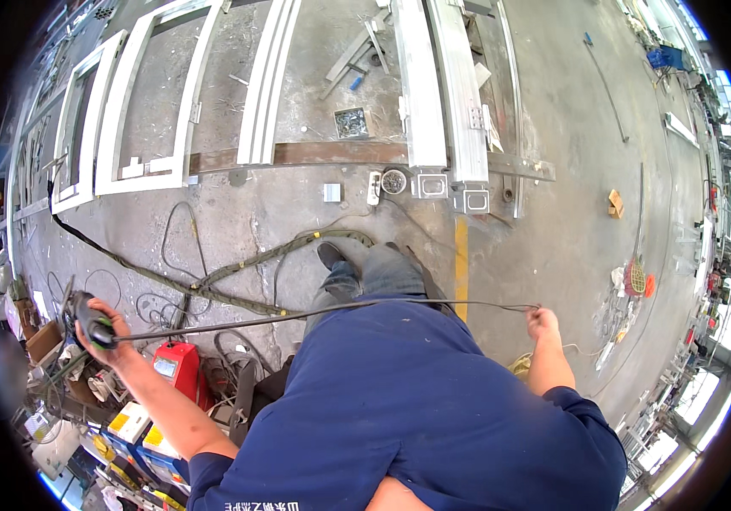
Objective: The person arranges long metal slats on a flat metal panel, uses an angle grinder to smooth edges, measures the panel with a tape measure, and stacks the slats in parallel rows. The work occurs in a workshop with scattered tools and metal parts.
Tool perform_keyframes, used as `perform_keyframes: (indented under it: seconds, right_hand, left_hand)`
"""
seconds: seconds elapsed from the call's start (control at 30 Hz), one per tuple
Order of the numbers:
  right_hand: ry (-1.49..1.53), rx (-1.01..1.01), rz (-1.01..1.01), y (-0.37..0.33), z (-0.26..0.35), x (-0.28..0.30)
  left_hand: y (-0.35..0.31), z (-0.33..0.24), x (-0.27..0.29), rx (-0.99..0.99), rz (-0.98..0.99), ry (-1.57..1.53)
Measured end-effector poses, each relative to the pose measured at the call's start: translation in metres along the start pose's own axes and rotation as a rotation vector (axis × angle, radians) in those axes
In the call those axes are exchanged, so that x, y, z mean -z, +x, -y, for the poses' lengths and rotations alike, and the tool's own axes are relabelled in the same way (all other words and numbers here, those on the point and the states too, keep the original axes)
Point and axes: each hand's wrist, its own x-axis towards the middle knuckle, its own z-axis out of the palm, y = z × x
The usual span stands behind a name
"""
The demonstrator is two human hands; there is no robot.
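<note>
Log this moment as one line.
left hand: grips angle grinder | right hand: holds black cord stretched between hands | person standing on concrete floor
</note>
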Motion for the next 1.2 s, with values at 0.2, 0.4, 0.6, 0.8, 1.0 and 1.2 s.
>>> perform_keyframes:
  seconds: [0.2,0.4,0.6,0.8,1.0,1.2]
  right_hand:
    - [0.388,0.171,0.102,-0.006,0.059,-0.075]
    - [0.421,0.0,-0.014,-0.01,0.063,-0.091]
    - [0.413,0.068,-0.085,-0.067,-0.002,-0.08]
    - [0.534,0.132,-0.18,-0.169,-0.113,-0.072]
    - [0.589,0.15,0.076,-0.219,-0.171,-0.079]
    - [0.626,0.271,0.071,-0.239,-0.172,-0.128]
  left_hand:
    - [0.045,-0.124,-0.048,-0.102,0.148,-0.115]
    - [0.047,-0.296,-0.098,-0.604,0.213,0.166]
    - [0.086,-0.429,-0.122,-0.676,0.152,0.136]
    - [0.19,-0.492,-0.13,-0.562,0.253,0.05]
    - [0.267,-0.512,-0.137,-0.284,0.368,0.409]
    - [0.332,-0.44,-0.126,-0.258,0.228,0.419]
